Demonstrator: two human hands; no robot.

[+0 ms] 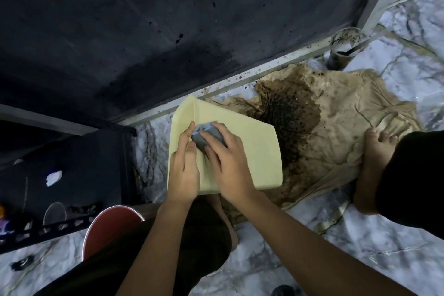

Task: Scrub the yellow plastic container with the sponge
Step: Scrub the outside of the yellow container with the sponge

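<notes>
The pale yellow plastic container [254,151] lies on its side at the middle of the view, its flat wall facing up. A grey-blue sponge [204,134] is pressed against that wall near the container's left edge. My right hand [228,163] lies over the sponge with its fingers curled around it. Beside it, my left hand [183,166] grips the container's left edge, the thumb touching the sponge's upper corner. Most of the sponge is hidden under my fingers.
A beige cloth [341,132] with a large dark brown stain lies on the marble floor under and right of the container. My bare foot [374,163] rests on it. A dirty cylindrical cup [343,48] stands by the door frame; a red bucket [108,228] and black rack [60,175] are left.
</notes>
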